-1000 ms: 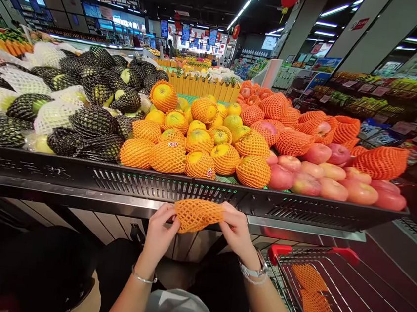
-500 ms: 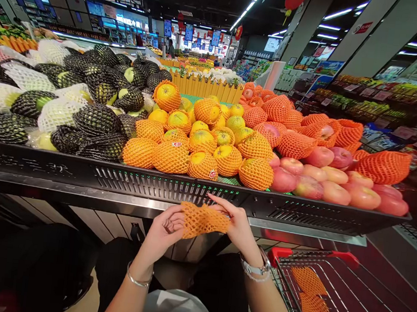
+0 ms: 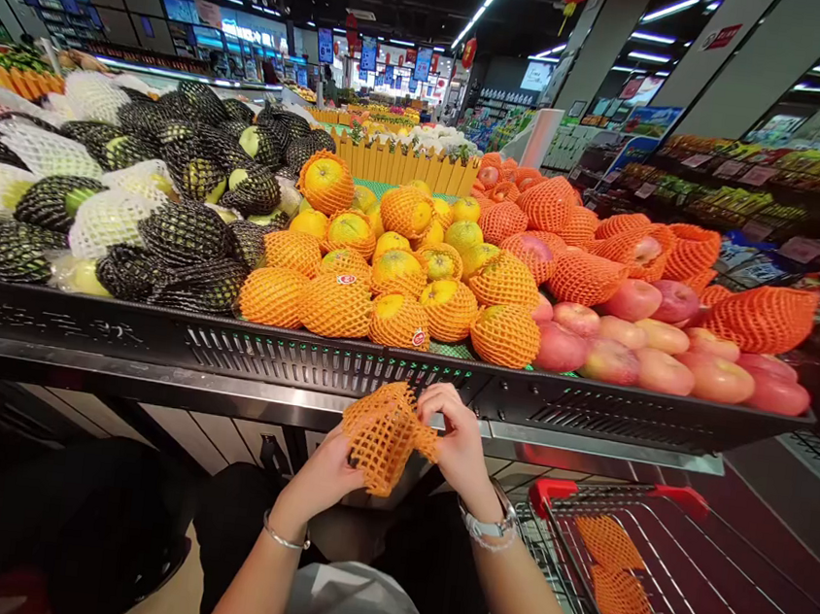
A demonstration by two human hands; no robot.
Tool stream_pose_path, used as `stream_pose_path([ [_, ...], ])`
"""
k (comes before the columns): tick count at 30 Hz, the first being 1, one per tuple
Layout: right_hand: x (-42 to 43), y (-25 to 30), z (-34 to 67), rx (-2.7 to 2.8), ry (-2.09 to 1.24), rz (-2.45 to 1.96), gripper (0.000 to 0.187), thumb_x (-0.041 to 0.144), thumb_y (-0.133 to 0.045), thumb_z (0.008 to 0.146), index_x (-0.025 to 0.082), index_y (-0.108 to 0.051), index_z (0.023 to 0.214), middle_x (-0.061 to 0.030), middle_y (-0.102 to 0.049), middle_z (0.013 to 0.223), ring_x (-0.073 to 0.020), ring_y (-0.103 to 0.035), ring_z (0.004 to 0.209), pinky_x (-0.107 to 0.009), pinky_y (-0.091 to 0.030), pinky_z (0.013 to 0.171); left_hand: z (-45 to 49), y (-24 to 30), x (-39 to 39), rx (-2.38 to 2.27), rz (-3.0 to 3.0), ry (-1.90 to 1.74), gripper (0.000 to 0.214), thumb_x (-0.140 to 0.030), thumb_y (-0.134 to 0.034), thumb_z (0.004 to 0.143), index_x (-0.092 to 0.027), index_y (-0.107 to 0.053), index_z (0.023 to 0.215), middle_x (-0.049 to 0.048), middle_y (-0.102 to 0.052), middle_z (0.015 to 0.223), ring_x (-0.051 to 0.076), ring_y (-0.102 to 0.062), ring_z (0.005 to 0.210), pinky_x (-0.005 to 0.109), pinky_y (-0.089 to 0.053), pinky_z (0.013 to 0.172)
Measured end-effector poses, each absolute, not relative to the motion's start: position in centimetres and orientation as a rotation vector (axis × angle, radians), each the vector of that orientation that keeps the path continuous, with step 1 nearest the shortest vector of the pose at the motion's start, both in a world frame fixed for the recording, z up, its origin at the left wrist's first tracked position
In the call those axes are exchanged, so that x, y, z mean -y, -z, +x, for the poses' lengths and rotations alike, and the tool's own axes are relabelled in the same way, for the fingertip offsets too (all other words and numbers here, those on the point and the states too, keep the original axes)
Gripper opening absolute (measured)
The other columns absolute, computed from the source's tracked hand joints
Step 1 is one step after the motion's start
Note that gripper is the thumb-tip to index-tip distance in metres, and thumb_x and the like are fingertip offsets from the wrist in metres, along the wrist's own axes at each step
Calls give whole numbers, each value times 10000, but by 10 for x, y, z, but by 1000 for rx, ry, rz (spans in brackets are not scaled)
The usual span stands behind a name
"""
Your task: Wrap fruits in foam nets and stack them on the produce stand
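Between my hands is an orange foam fruit net (image 3: 382, 433), with no fruit visible inside it. My left hand (image 3: 326, 474) grips its left side, the fingers partly hidden behind or inside the mesh. My right hand (image 3: 456, 439) pinches the net's right edge with bent fingers. Both hands are in front of the display's metal edge, below the oranges (image 3: 398, 320), many of which wear the same orange netting. More orange foam nets (image 3: 617, 602) lie in the shopping cart at the lower right.
A black slotted crate wall (image 3: 345, 364) runs across the front. Fruit in black and white nets (image 3: 189, 245) is piled left; apples (image 3: 617, 358), some in red-orange nets (image 3: 760, 319), lie right. The cart (image 3: 560, 548) stands close to my right arm.
The net has gone from stretched sideways to standing up and spread wider. My left hand has shifted under its left side, and my right fingers have curled onto its edge.
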State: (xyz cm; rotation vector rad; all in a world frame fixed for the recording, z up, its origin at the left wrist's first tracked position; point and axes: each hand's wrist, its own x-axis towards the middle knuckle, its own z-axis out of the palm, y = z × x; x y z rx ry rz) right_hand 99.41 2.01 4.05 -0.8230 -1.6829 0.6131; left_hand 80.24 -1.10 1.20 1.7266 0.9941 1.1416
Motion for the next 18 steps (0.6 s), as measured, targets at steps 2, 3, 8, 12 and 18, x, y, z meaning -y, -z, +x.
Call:
stream_pose_path([
  [2, -19, -39, 995, 1669, -673, -724, 309, 386, -722, 804, 223, -503, 658, 6, -572, 667, -179, -561, 722, -389, -484, 817, 803, -11, 11, -988, 1729, -1196, 509, -249, -768, 737, -267, -669, 1236, 96, -666, 1278, 300, -596, 1210, 458, -429, 1084],
  [3, -19, -38, 995, 1627, -712, -683, 351, 424, -736, 789, 225, -481, 654, 14, -572, 647, -173, -567, 694, -392, -498, 810, 803, -11, 10, -982, 1729, -1226, 489, -254, -772, 734, -269, -684, 1215, 95, -683, 1250, 302, -614, 1184, 459, -444, 1072],
  [8, -16, -33, 994, 1442, -895, -622, 566, 482, -823, 675, 232, -317, 631, 4, -640, 653, -161, -603, 608, -307, -523, 605, 805, -10, 11, -959, 1778, -1289, 380, -240, -757, 745, -278, -736, 1122, 81, -729, 1156, 290, -669, 1085, 441, -505, 1011],
  [12, -17, -36, 997, 1617, -920, -562, 417, 481, -769, 743, 230, -444, 673, -72, -706, 861, -240, -669, 912, -432, -542, 850, 805, -5, 6, -968, 1689, -1256, 377, -213, -737, 749, -269, -731, 1122, 72, -734, 1141, 266, -674, 1074, 423, -506, 1015],
  [18, -14, -42, 995, 1968, -1027, -591, 503, 291, -803, 730, 240, -523, 1145, -143, -522, 1350, -240, -530, 1264, -396, -457, 1037, 809, 18, -6, -1005, 1375, -1457, 301, -303, -782, 678, -274, -756, 977, 77, -754, 971, 282, -701, 938, 423, -602, 814],
])
